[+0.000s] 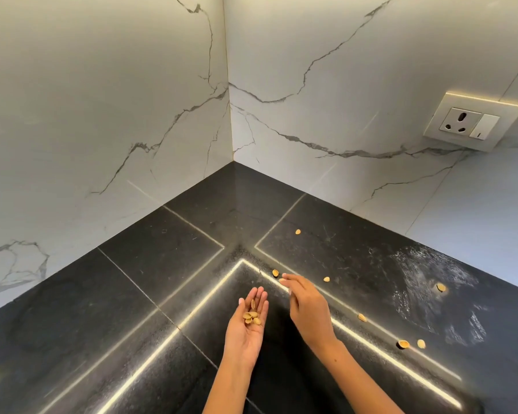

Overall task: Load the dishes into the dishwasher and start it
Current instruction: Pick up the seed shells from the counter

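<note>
Corner of white veined marble walls (102,100); black stone counter (150,264), bright light streaks; socket (473,124) right wall.

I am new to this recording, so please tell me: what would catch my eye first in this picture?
First, the two hands at the bottom centre: the left hand lies palm up, cupping several pistachio shells, and the right hand reaches toward a shell on the black countertop. More shells lie scattered to the right, and a wall socket sits on the white marble wall.
</note>
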Motion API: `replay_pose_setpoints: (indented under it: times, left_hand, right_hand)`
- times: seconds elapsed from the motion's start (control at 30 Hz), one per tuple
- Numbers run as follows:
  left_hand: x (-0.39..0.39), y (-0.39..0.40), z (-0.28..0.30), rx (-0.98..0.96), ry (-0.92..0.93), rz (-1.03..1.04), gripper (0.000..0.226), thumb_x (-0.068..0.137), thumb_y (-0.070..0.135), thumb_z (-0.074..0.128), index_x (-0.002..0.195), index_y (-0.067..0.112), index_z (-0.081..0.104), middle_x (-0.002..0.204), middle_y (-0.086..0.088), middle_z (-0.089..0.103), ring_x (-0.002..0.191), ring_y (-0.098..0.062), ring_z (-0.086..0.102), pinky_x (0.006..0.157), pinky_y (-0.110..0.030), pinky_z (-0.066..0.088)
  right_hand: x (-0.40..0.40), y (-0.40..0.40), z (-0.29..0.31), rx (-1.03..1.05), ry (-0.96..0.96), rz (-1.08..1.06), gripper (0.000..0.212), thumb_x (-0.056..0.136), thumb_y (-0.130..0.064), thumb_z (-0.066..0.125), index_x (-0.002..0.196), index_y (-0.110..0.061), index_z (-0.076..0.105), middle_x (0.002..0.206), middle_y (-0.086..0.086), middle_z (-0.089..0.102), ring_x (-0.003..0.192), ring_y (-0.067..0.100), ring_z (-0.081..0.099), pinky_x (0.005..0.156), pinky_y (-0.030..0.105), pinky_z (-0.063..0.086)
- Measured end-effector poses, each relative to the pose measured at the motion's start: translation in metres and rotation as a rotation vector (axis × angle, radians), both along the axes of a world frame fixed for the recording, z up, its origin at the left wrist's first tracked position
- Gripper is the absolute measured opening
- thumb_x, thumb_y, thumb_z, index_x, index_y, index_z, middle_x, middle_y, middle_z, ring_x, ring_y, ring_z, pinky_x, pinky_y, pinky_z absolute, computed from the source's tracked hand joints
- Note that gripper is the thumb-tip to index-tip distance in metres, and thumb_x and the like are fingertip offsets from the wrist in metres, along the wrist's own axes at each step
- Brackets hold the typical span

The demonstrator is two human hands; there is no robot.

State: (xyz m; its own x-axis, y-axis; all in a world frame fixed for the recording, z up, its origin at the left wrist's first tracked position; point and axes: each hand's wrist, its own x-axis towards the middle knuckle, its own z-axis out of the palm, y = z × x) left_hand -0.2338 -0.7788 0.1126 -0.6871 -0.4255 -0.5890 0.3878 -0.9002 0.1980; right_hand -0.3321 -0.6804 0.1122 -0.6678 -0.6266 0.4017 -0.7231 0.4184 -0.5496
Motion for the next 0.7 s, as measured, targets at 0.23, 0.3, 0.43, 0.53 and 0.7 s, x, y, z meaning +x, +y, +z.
replay_pose_setpoints:
  times: [0.23, 0.3, 0.43, 0.53, 0.7]
  left_hand:
    - [0.009, 0.0, -0.001, -0.003, -0.011, 0.009, 0.034, 0.102, 0.018, 0.037, 0.114, -0.006, 0.058, 0.11, -0.021, 0.066, 0.104, -0.029, 0.064, 0.078, -0.039, 0.056]
    - [0.011, 0.0, -0.001, -0.01, -0.004, 0.004, 0.034, 0.101, 0.018, 0.037, 0.113, -0.006, 0.058, 0.11, -0.021, 0.066, 0.105, -0.03, 0.064, 0.079, -0.04, 0.055]
    - [0.013, 0.002, -0.001, -0.028, -0.016, -0.018, 0.034, 0.102, 0.018, 0.037, 0.113, -0.006, 0.058, 0.109, -0.022, 0.067, 0.101, -0.03, 0.065, 0.078, -0.039, 0.055]
    - [0.013, 0.003, -0.002, -0.03, -0.019, -0.027, 0.034, 0.102, 0.018, 0.036, 0.113, -0.006, 0.058, 0.107, -0.021, 0.067, 0.097, -0.028, 0.067, 0.076, -0.037, 0.056]
    - [0.014, 0.007, -0.002, -0.027, -0.019, -0.021, 0.034, 0.102, 0.018, 0.037, 0.114, -0.007, 0.057, 0.109, -0.022, 0.066, 0.106, -0.029, 0.062, 0.079, -0.037, 0.055]
  right_hand:
    - [-0.022, -0.032, -0.018, 0.408, -0.027, 0.14, 0.07, 0.085, 0.011, 0.043, 0.147, -0.011, 0.021, 0.156, 0.005, 0.014, 0.143, 0.02, 0.012, 0.114, 0.027, 0.018]
    - [-0.016, -0.035, -0.026, 0.451, -0.015, 0.133, 0.063, 0.088, 0.009, 0.043, 0.146, -0.005, 0.023, 0.154, 0.009, 0.019, 0.142, 0.023, 0.016, 0.114, 0.028, 0.018]
    - [-0.004, -0.023, -0.041, 0.385, 0.055, 0.05, 0.048, 0.06, -0.001, 0.081, 0.106, -0.004, 0.068, 0.109, 0.006, 0.065, 0.102, 0.019, 0.063, 0.078, 0.022, 0.053]
    - [-0.003, -0.015, -0.038, 0.28, 0.02, 0.043, 0.032, 0.066, 0.0, 0.076, 0.097, -0.006, 0.072, 0.099, 0.004, 0.069, 0.093, 0.017, 0.066, 0.076, 0.022, 0.053]
    - [0.016, -0.003, -0.007, -0.04, 0.0, 0.107, 0.026, 0.081, 0.0, 0.066, 0.103, -0.012, 0.071, 0.106, -0.004, 0.068, 0.1, 0.003, 0.061, 0.092, 0.01, 0.042]
